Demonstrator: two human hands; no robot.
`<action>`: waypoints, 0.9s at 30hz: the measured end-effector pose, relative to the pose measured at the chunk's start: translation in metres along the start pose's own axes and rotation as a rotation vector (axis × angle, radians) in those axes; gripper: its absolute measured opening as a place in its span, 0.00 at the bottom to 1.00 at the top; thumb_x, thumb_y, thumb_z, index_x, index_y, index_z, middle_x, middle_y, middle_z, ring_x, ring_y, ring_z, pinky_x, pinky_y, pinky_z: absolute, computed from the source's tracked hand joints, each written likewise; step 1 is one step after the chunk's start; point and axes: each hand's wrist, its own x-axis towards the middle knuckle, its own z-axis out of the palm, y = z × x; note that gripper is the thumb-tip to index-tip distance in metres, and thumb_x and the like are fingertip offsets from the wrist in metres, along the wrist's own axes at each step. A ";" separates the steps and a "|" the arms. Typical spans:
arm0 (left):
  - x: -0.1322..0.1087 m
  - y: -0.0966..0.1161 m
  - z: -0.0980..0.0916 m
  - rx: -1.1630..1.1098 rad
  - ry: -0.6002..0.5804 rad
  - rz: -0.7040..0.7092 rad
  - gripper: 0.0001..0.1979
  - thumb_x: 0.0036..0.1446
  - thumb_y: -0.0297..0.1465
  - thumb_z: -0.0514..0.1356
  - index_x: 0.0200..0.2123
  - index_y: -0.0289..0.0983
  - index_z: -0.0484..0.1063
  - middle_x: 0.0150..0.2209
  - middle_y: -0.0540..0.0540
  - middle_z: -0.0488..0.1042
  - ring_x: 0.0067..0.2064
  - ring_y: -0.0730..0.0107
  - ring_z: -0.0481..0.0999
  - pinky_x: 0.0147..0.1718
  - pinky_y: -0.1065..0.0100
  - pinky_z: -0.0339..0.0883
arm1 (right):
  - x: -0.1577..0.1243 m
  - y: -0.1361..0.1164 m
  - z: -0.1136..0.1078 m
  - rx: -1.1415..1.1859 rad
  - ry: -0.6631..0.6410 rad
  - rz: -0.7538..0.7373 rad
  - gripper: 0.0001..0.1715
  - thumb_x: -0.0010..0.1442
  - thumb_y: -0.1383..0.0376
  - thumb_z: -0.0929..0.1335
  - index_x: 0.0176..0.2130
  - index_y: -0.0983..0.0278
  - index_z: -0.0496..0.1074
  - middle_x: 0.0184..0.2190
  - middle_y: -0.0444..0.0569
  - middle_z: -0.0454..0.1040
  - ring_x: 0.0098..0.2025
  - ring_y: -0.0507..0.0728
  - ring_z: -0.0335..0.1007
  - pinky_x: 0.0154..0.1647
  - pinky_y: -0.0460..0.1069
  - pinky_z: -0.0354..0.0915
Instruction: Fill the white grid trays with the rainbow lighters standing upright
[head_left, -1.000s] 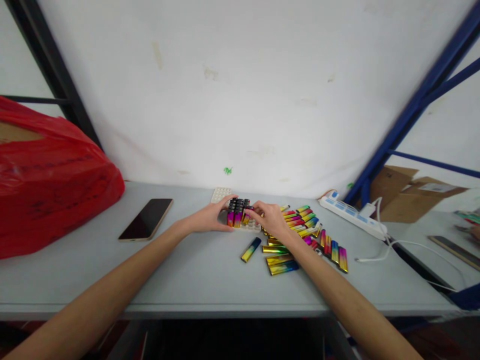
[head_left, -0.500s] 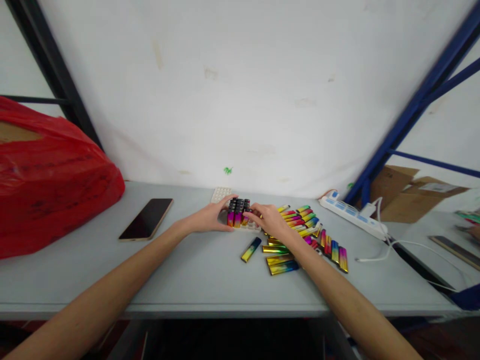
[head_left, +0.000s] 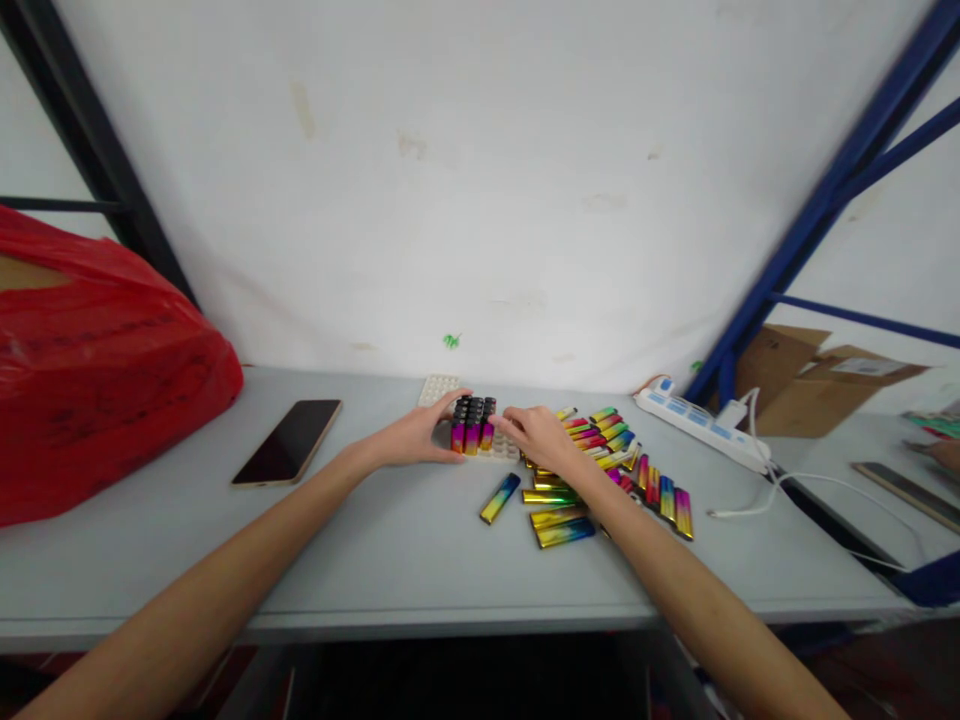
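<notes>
Several lighters (head_left: 472,425) with black tops and shiny purple-to-gold bodies stand upright in close rows in a white tray with small cells (head_left: 506,450). My left hand (head_left: 420,433) curves around the left side of this block, fingers at its back corner and thumb low at its front, gripping it. Just right of the standing rows is my right hand (head_left: 536,432), its fingertips beside the nearest lighter with nothing visible between them. Loose metallic lighters (head_left: 559,497) lie in a heap under and beyond my right wrist. One blue-and-yellow lighter (head_left: 500,498) lies apart in front of the tray.
Behind the block, another white tray (head_left: 439,388) lies near the wall. A phone (head_left: 289,440) lies to the left, beside a large red plastic bag (head_left: 112,370). A white power strip (head_left: 701,428) with a cable and an open cardboard box (head_left: 825,385) are at the right.
The right hand has let go of a lighter at the front right of the rows and drawn slightly away. The left hand keeps its place. The whole view has shifted slightly.
</notes>
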 end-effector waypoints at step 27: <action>-0.001 0.002 0.000 0.004 0.019 0.017 0.55 0.51 0.45 0.74 0.75 0.41 0.49 0.65 0.37 0.72 0.65 0.47 0.73 0.65 0.54 0.63 | 0.004 0.056 0.022 0.325 0.251 0.202 0.13 0.64 0.68 0.65 0.49 0.64 0.69 0.43 0.52 0.75 0.37 0.57 0.75 0.46 0.55 0.72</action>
